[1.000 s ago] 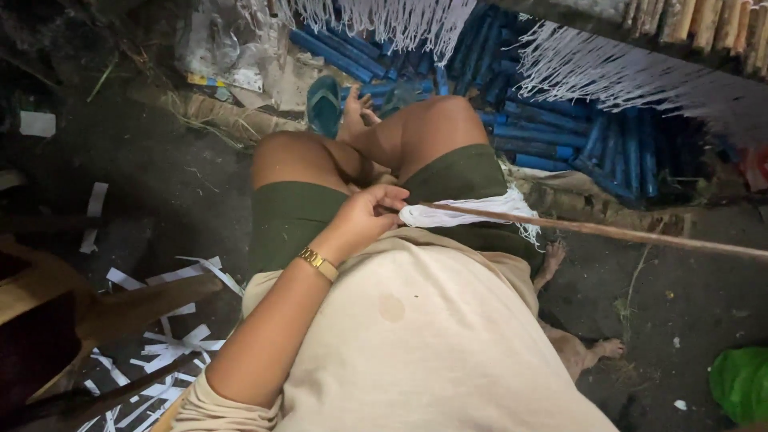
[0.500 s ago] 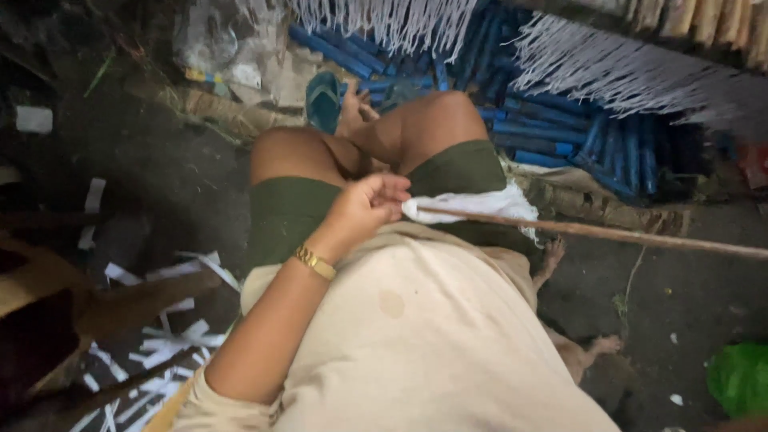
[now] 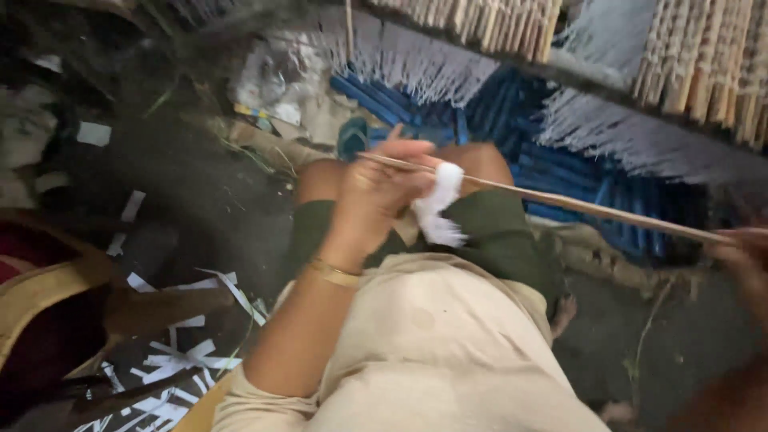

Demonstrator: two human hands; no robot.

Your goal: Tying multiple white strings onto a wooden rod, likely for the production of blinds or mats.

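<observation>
Now left hand [image 3: 376,196] grips stick [image 3: 576,206]; white threads [image 3: 438,210] bunched.

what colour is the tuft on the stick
White. The tuft sits on the thin brown stick, beside the left hand; the head view shows it.

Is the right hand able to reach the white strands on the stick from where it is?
Probably yes: the right hand already holds the stick, and nothing lies along it before the white strands, which the left hand grips.

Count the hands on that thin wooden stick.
2: the left hand grips the thin wooden stick beside the white thread bundle; the blurred right hand holds its far end.
</observation>
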